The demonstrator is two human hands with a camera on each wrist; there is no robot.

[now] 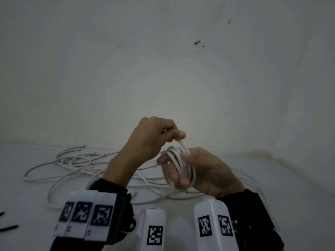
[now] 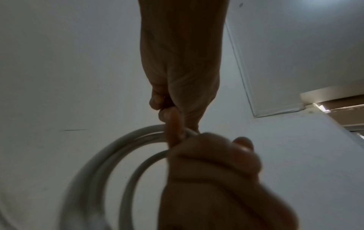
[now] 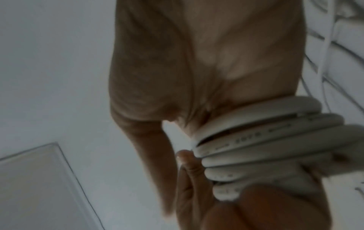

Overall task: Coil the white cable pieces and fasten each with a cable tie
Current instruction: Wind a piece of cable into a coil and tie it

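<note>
My right hand (image 1: 178, 167) holds a coil of white cable (image 1: 181, 161) with several turns looped round its fingers, the thumb pressing on top. Just above it my left hand (image 1: 175, 136) is a fist that pinches the free end of that cable (image 1: 182, 143) between thumb and forefinger. The right wrist view shows the coil (image 3: 265, 147) stacked turn on turn against my right fingers (image 3: 189, 171), with the left hand (image 3: 197, 62) behind. In the blurred left wrist view a cable loop (image 2: 94, 171) runs into my left hand (image 2: 206, 179).
Loose white cable pieces (image 1: 76, 160) sprawl across the white table (image 1: 27, 196) behind and under my hands. Two black cable ties (image 1: 9, 228) lie at the near left edge. A plain wall (image 1: 163, 60) rises right behind the table.
</note>
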